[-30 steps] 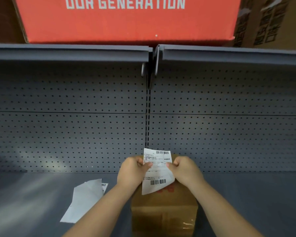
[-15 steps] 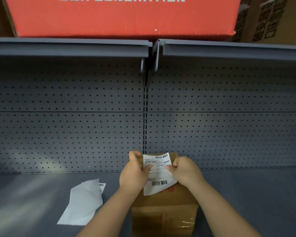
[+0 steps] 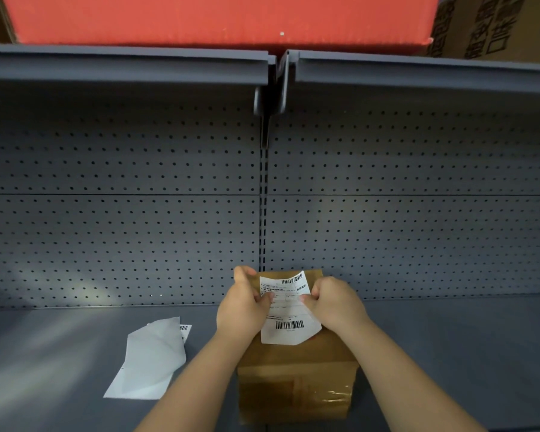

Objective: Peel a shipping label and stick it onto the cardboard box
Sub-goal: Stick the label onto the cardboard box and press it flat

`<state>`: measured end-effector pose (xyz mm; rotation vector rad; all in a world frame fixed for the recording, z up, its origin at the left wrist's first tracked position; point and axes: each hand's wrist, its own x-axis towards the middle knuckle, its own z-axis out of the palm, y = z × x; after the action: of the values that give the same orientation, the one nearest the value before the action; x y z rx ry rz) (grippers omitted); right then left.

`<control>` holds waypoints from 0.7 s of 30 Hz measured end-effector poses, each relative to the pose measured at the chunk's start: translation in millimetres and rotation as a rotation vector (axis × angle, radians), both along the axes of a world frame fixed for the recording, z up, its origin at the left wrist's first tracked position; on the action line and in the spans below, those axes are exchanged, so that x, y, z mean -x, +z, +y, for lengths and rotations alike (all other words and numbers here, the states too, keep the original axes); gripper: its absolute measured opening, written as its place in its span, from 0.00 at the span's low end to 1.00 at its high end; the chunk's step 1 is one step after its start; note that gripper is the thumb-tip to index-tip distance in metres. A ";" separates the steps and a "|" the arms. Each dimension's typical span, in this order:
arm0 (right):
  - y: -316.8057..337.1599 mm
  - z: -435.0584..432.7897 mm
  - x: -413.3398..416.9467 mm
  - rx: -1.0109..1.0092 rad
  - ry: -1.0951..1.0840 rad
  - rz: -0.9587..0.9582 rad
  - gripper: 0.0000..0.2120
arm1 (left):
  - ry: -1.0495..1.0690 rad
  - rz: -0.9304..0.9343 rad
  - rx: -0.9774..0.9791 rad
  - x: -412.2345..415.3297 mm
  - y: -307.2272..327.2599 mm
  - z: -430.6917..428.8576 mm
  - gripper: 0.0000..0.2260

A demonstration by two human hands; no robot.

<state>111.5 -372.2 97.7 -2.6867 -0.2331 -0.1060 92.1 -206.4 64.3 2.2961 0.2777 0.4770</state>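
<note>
A white shipping label [image 3: 289,310] with two barcodes hangs just above the top of a brown taped cardboard box [image 3: 296,381] on the grey shelf. My left hand [image 3: 243,307] pinches the label's left edge. My right hand [image 3: 334,304] pinches its right edge. The label is slightly curled, its top tilted to the right. Whether its lower edge touches the box top I cannot tell.
A white backing sheet [image 3: 150,363] lies on the shelf surface [image 3: 449,353] left of the box, over another barcoded slip. A grey pegboard wall [image 3: 122,229] rises behind. An upper shelf [image 3: 122,63] carries a red box [image 3: 219,20] and a printed brown carton [image 3: 493,26].
Both hands have carried the label downward, closer to the box top. The view has tilted down a little. The backing sheet has not moved.
</note>
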 end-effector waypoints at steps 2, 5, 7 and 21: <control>-0.9 0.3 -0.9 -0.007 -0.003 -0.001 0.16 | 0.002 -0.001 0.002 -0.3 -0.6 0.2 0.19; -2.5 0.5 -1.6 0.006 -0.004 -0.013 0.16 | 0.002 -0.001 -0.007 -0.2 -0.8 0.5 0.19; -3.0 1.0 -1.5 0.024 -0.004 -0.023 0.15 | 0.000 -0.005 -0.021 0.2 -0.9 0.5 0.19; -1.3 1.5 2.4 0.035 0.000 -0.035 0.14 | 0.018 0.004 -0.065 4.1 2.0 -2.2 0.20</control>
<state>109.2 -370.7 96.4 -2.7217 -0.2483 -0.1508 88.1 -208.6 66.3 2.3596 0.2890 0.4976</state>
